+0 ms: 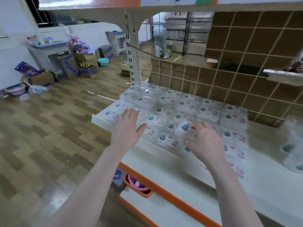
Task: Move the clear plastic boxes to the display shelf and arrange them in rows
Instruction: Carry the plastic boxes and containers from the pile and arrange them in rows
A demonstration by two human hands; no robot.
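Clear plastic boxes (183, 112) already fill the display shelf (164, 154) in rows. Left hand (126, 128) lies flat, its grip slack, steadying them; right hand (203, 141) curls onto one box, probably squaring it, though its grip is blurred.

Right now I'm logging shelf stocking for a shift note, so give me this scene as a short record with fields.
place: white display shelf with an orange front edge, brown tiled wall behind
goods: clear plastic boxes with labels, laid flat in rows on the shelf
left hand: open, fingers straight, resting on boxes near the shelf's left end
right hand: fingers spread over a box in the front rows; grip unclear from blur
off to the right: more clear packs, blurred
progress: several rows already placed
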